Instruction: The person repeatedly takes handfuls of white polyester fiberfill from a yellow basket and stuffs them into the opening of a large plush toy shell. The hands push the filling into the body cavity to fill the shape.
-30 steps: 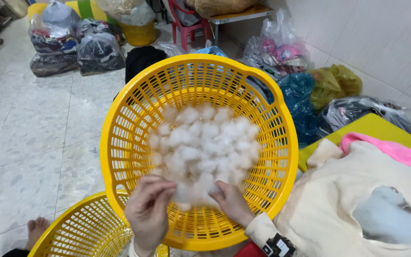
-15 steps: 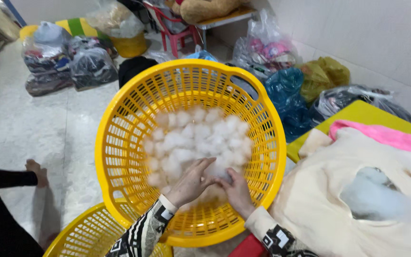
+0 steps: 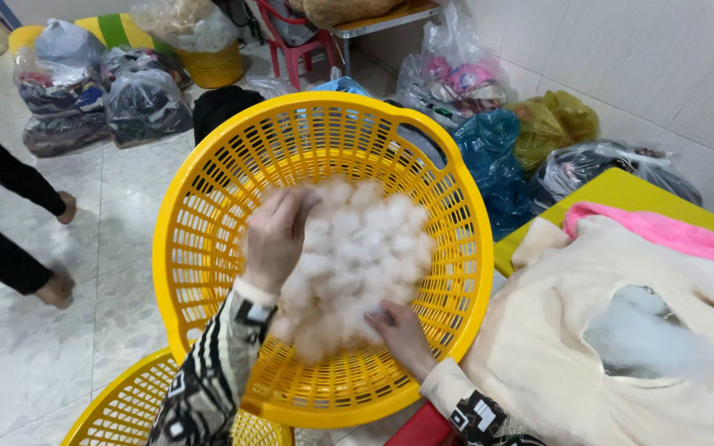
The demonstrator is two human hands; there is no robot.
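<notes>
Both hands' fingers [image 3: 291,216] clutch white stuffing [image 3: 357,256], well inside yellow basket rim [image 3: 464,206].

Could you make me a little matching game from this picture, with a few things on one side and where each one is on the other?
Things:
1. white stuffing
2. pink cloth
3. second yellow basket
4. red chair

Places:
A. far back, near the wall
B. lower left, partly under the big yellow basket
C. inside the big yellow basket, under both hands
D. right, above the cream fabric

Pairs: 1-C, 2-D, 3-B, 4-A
</notes>
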